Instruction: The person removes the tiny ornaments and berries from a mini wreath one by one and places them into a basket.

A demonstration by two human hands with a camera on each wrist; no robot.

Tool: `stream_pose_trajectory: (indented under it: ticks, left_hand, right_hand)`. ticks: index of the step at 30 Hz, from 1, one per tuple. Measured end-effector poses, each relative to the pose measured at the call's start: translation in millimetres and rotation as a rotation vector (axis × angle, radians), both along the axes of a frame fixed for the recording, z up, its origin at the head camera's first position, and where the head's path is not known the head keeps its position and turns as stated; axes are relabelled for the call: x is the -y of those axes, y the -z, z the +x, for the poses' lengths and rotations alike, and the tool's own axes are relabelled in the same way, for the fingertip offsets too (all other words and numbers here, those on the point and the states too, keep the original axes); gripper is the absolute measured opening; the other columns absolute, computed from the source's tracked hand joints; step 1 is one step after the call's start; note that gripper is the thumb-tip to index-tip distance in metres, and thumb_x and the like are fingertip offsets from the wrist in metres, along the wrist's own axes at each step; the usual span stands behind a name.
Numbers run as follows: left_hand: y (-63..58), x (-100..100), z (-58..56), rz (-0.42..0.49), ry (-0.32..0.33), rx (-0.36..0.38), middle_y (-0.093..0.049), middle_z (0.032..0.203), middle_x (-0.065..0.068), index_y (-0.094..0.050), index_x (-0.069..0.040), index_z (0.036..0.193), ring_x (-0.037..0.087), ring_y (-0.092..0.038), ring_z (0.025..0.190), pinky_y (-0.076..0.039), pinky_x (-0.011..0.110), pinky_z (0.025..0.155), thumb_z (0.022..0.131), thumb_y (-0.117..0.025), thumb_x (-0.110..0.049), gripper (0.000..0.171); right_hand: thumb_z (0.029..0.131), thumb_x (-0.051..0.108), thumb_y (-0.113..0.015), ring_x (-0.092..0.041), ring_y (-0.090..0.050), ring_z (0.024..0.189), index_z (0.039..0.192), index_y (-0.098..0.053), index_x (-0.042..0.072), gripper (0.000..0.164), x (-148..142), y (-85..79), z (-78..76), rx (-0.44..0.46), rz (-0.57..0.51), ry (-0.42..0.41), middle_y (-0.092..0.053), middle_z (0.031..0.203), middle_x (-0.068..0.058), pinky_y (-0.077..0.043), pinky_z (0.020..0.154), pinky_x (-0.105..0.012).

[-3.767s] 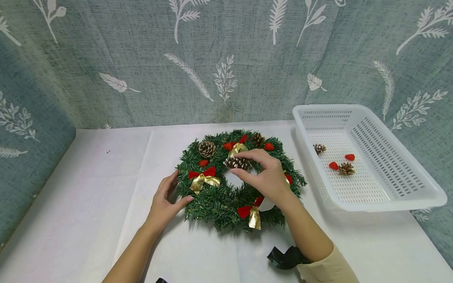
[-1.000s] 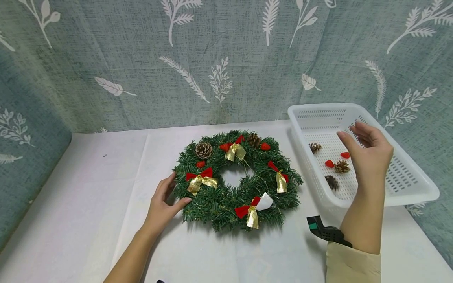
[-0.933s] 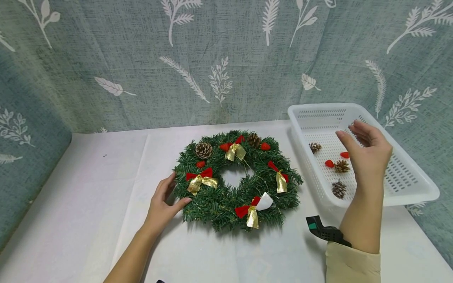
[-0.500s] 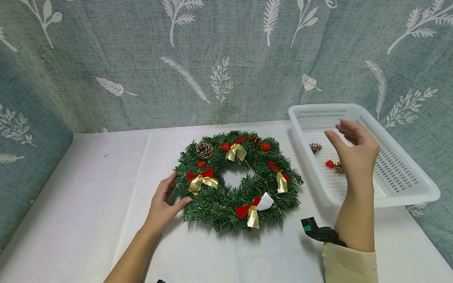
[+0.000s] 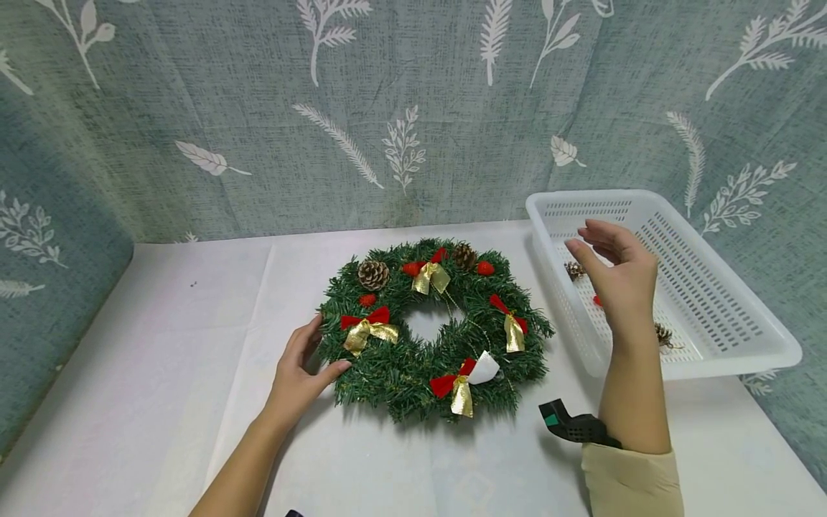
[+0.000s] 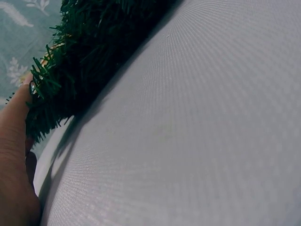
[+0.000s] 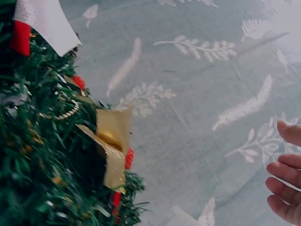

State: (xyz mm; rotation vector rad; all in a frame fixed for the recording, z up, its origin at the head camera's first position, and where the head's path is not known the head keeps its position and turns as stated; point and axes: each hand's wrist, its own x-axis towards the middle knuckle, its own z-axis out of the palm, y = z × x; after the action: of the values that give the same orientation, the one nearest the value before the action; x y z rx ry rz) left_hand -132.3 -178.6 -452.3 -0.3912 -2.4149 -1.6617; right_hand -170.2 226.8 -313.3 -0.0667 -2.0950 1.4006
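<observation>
A green Christmas wreath lies on the white table, with pinecones, red strawberry-like ornaments and red-and-gold bows on it. At its left edge my left hand holds it, thumb in front and fingers round the side; in the left wrist view the fingers are partly hidden by the greenery. My right hand is raised over the left part of a white plastic basket, thumb and fingers apart with nothing between them. A pinecone lies in the basket just right of the wrist.
Another pinecone and a red ornament show inside the basket, left of my forearm, which hides other items. One bow on the wreath has a white-backed loop. A patterned curtain hangs behind the table.
Earlier my right hand pinched a pinecone over the wreath; it moved to the basket and let it drop inside. Since then the emptied hand has drifted left. The left hand stays put.
</observation>
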Motion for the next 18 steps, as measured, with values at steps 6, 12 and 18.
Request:
stream_pose_trajectory:
  ticks: [6, 12, 18]
  left_hand:
    - [1.3, 1, 0.1, -0.008, -0.004, 0.008, -0.042, 0.136, 0.012, -0.03, -0.008, 0.148, 0.018, -0.039, 0.125, -0.028, 0.003, 0.101, 0.079, -0.075, -0.004, 0.082]
    - [3.1, 1, -0.7, -0.016, -0.01, 0.007, -0.042, 0.135, 0.011, -0.03, -0.009, 0.148, 0.021, -0.039, 0.126, -0.028, 0.003, 0.101, 0.079, -0.075, -0.005, 0.083]
    - [2.6, 1, -0.4, -0.017, -0.01, 0.011, -0.042, 0.135, 0.01, -0.031, -0.008, 0.148, 0.022, -0.039, 0.126, -0.028, 0.003, 0.102, 0.078, -0.076, -0.005, 0.083]
  right_hand:
    - [0.082, 0.016, -0.075, -0.003, -0.058, 0.097, 0.115, -0.066, 0.005, 0.036, 13, 1.6, -1.9, 0.034, 0.018, -0.067, -0.064, 0.097, 0.014, -0.047, 0.088, -0.019]
    - [0.084, 0.024, -0.074, -0.005, -0.056, 0.102, 0.12, -0.064, 0.008, 0.041, 23, 6.4, -5.9, 0.102, 0.063, -0.101, -0.066, 0.11, -0.004, -0.046, 0.089, -0.023]
    - [0.085, 0.027, -0.072, -0.01, -0.056, 0.105, 0.118, -0.064, 0.006, 0.04, 33, 12.4, -8.7, 0.121, 0.099, -0.144, -0.066, 0.114, -0.011, -0.046, 0.093, -0.027]
